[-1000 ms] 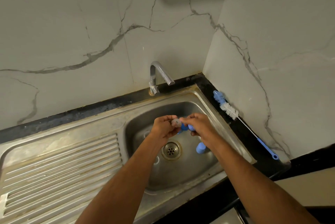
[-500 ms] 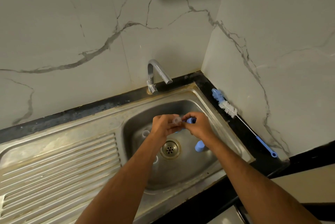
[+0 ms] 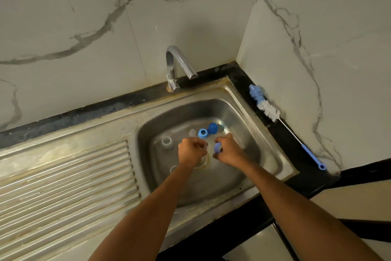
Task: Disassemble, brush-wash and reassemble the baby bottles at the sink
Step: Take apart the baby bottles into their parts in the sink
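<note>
The stainless sink (image 3: 273,155) holds the bottle parts, loose in its basin. The bottle brush (image 3: 268,109) is laid on the dark worktop (image 3: 296,144) against the right wall, well apart from both hands; its wire stem is judged springy, so the blue handle end is the place to be gripped.

A clear bottle body (image 3: 166,142) is stood near the basin's left wall. It is judged light, stiff and slippery when wet, best taken round its barrel. A blue collar ring (image 3: 203,133) and a darker blue cap (image 3: 212,128) lie touching near the back wall, with a clear piece, probably a teat, just left of them.

A second blue ring (image 3: 218,147) is pinched in the right hand (image 3: 229,152). The left hand (image 3: 191,152) is curled round something small and clear, likely a soft teat; it cannot be made out. The drain is mostly hidden beneath the hands.
</note>
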Motion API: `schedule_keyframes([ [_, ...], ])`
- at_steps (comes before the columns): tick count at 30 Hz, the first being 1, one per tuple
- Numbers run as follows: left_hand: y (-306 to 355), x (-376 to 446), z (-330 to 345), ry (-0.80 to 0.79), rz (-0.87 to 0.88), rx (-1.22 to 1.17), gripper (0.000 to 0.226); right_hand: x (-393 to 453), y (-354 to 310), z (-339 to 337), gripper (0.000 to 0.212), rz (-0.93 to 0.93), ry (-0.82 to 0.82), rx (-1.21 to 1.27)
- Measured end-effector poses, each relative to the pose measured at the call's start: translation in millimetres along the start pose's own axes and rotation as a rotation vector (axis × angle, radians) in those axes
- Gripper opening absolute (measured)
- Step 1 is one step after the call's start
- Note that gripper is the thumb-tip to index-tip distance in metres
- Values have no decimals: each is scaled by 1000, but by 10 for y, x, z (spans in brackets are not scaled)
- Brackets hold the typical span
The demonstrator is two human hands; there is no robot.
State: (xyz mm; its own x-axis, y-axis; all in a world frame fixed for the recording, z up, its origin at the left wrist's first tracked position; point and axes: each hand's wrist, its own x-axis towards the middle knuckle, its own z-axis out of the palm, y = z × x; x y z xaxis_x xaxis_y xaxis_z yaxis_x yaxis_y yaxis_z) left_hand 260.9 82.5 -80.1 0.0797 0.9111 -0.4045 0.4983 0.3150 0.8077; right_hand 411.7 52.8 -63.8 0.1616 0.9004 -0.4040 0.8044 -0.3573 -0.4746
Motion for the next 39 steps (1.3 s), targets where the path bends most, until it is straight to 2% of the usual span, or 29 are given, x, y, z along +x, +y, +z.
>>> schedule_keyframes([
  [3, -157, 20, 129, -29, 23, 183, 21, 45, 92, 172, 50, -51, 8, -197],
  [8, -415, 92, 361, -77, 50, 397, 16, 241, 244, 418, 27, -86, -65, -395],
  [13, -560, 212, 512, -178, 62, 545, 16, 400, 377, 684, 20, -125, -199, -415],
  [17, -695, 258, 601, -251, 39, 605, 27, 477, 459, 804, 22, -147, -256, -450],
  [22, -807, 276, 665, -328, 61, 672, 21, 511, 458, 850, 24, -184, -282, -512],
  [29, -865, 250, 683, -339, 60, 679, 20, 504, 462, 886, 26, -225, -320, -536],
  [39, -843, 212, 682, -323, 61, 670, 22, 496, 479, 885, 16, -199, -314, -477],
])
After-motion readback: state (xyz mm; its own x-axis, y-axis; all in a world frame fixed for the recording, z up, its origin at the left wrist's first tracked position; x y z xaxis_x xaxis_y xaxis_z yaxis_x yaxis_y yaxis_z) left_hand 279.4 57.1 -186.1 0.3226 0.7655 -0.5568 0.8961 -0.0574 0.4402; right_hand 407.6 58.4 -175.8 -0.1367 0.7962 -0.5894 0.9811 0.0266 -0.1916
